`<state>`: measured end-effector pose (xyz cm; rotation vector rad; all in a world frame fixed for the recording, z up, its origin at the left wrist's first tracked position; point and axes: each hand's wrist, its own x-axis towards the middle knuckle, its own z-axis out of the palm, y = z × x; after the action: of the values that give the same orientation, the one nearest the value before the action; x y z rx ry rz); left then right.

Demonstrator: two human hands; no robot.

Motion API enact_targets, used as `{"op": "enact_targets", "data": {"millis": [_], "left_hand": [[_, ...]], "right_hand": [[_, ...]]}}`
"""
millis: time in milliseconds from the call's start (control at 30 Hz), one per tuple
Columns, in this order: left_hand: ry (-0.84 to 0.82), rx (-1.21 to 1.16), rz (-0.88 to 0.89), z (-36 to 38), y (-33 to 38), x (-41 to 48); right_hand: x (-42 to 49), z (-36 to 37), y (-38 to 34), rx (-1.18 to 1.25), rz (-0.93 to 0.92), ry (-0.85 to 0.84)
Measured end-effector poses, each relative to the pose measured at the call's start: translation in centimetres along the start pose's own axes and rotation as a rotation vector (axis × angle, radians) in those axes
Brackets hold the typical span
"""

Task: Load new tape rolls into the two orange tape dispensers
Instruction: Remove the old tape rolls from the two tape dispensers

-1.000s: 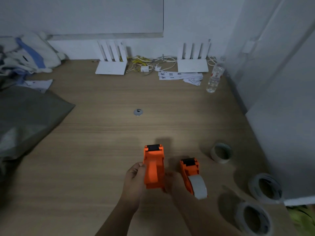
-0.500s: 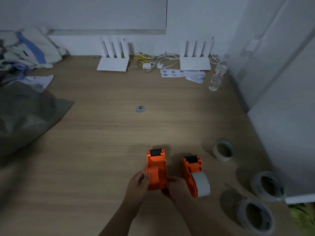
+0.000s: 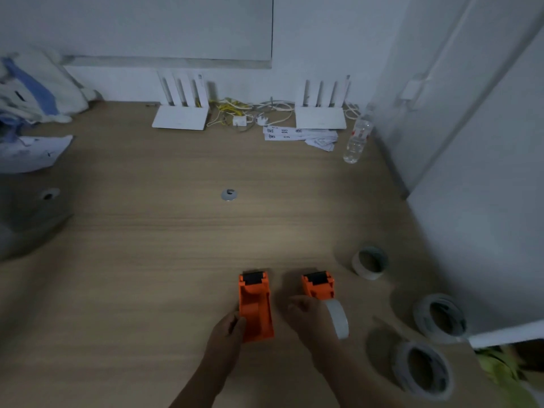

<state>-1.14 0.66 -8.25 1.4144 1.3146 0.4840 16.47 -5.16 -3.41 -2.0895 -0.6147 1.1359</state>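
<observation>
Two orange tape dispensers stand side by side on the wooden table near its front. The left dispenser [image 3: 255, 307] has no roll in it, and my left hand [image 3: 226, 331] grips its rear left side. The right dispenser [image 3: 318, 285] carries a white tape roll [image 3: 338, 318]. My right hand [image 3: 307, 316] lies against its rear left side, apart from the left dispenser; whether it grips is unclear. Three loose tape rolls lie to the right: a small one [image 3: 369, 262] and two larger ones [image 3: 440, 316] [image 3: 422, 368].
Two white routers [image 3: 179, 116] [image 3: 321, 117] with cables stand at the back wall, with paper slips [image 3: 294, 134] and a clear bottle [image 3: 356, 139] beside them. A small round cap [image 3: 228, 194] lies mid-table. Cloth and a grey bag [image 3: 26, 219] fill the left. A white wall panel [image 3: 485, 231] borders the right.
My right hand has let go of the left dispenser and shifted right to the dispenser with the roll. The left dispenser has come down onto the table, still in my left hand.
</observation>
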Motion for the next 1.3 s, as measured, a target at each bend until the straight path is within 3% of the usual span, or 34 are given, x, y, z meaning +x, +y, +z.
{"op": "enact_targets", "data": {"millis": [133,267,400,533,633,767,1033,1167,1267,1300], "left_hand": [[0.035,0.010,-0.060,0.1,-0.1,0.2],[0.164,0.067,-0.205,0.3,0.8,0.6],[0.431,0.128,-0.062,0.6,4.1,0.0],[0.229,0.126,0.196,3.8,7.3,-0.2],[-0.019,0.171,0.076,7.6,8.8,-0.8],[-0.183,0.221,-0.113,11.8,8.4,-1.3],[-0.126,0.052,-0.252,14.3,7.2,-1.6],[-0.067,-0.054,-0.197,15.1,7.7,-1.6],[-0.040,-0.246,-0.219,14.9,8.4,-1.6],[-0.041,-0.324,-0.242,14.7,8.6,-1.7]], "right_hand": [[1.4,-3.4,-0.3,0.045,-0.089,0.120],[1.6,-7.3,-0.2,0.132,-0.050,0.208],[1.4,-9.6,1.3,0.122,-0.005,0.194],[1.5,-9.4,3.2,-0.045,0.025,0.170],[2.1,-8.7,4.7,-0.050,0.086,0.123],[1.8,-8.6,5.3,-0.015,0.079,0.068],[2.7,-8.9,6.1,0.049,0.041,0.018],[2.3,-10.5,5.0,0.073,0.018,-0.020],[2.6,-11.7,4.7,0.201,-0.114,0.091],[2.5,-11.5,4.6,0.173,-0.048,0.115]]}}
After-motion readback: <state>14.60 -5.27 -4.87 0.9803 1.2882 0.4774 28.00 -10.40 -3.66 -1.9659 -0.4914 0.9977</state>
